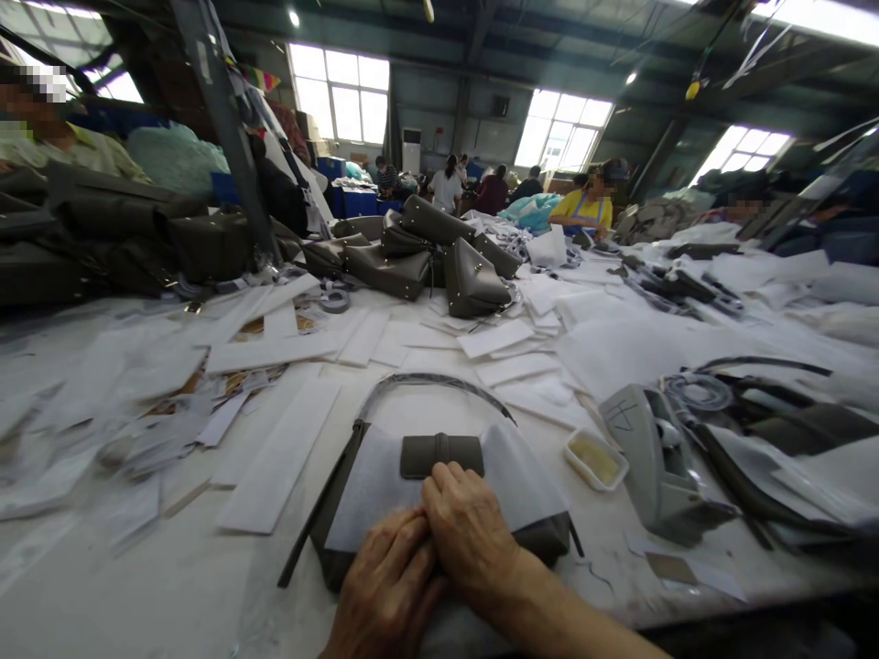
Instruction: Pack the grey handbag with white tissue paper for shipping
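A dark olive-grey handbag (553, 540) lies before me, its front largely covered by thin white sheet (374, 494). Over the sheet sits the bag's small flap (416, 456), with a narrow vertical strap in its middle. The shoulder strap (429, 377), wrapped in clear film, arches beyond the bag. My right hand (473, 531) is closed on the bag's front, fingertips at the lower edge of the flap. Right beside it, my left hand (388, 581) has its fingers curled against the bag and touching the right hand. Whatever lies beneath both sets of fingers is hidden.
To the right stand a small dish (596, 460) with yellowish contents, a grey tape dispenser (652, 458) and another partly wrapped bag (734, 467). White foam strips (281, 458) litter the table's left. Dark bags (412, 247) are piled farther back; several people work beyond.
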{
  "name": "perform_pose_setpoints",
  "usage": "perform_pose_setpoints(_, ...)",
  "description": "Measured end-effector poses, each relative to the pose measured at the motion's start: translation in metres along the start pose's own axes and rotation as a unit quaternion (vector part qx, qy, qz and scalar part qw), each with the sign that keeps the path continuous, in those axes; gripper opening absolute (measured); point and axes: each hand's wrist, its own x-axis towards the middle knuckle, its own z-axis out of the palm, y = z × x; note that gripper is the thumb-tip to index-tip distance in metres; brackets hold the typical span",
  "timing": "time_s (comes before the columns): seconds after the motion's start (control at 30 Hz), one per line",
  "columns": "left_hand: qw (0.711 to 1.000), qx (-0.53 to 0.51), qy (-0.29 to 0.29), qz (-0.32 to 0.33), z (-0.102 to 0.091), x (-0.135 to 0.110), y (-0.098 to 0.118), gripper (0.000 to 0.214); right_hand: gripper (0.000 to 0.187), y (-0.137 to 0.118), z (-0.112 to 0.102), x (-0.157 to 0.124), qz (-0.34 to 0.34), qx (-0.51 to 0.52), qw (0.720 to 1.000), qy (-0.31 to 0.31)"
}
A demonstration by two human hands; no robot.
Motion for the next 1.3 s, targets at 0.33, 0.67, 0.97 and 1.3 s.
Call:
perform_pose_setpoints(0.33,0.997,0.070,0.005,0.042,0.000,-0.006,-0.004,0.031,0.011,0.060,-0.056,0.000,0.015,0.252,0.967,0.015)
perform_pose_setpoints(0.67,0.992,0.100,-0.006,0.082,0.002,-0.004,-0.010,0.037,0.028,0.203,-0.065,0.070,0.160,-0.167,0.972,-0.047)
perform_pose_setpoints(0.97,0.998,0.029,-0.031,0.057,-0.002,0.004,-0.006,0.033,0.032,0.251,-0.021,0.103,0.115,-0.159,0.978,-0.069)
perform_pose_setpoints(1.3,0.999,-0.009,-0.050,-0.012,-0.006,0.009,0.008,0.032,0.029,0.203,-0.094,0.074,0.093,-0.193,0.967,0.140)
